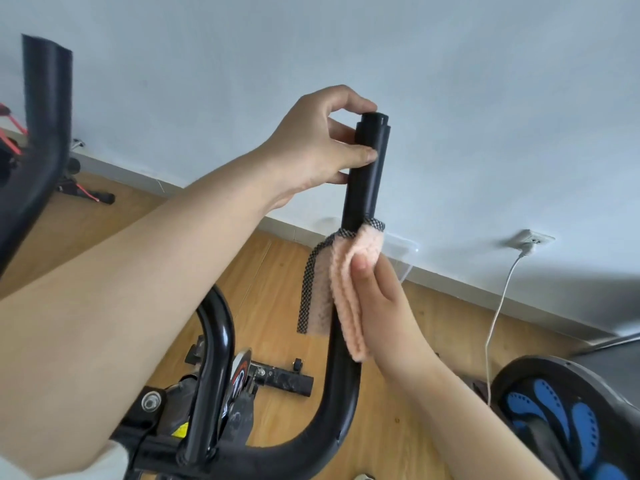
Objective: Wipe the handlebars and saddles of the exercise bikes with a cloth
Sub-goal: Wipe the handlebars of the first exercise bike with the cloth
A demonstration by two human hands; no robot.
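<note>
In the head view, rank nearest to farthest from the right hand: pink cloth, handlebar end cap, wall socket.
1. Pink cloth, held in the right hand.
2. Handlebar end cap, above, by the left hand.
3. Wall socket, on the wall to the right.

Glossy black handlebar [341, 393], nubby cloth [349, 306]
</note>
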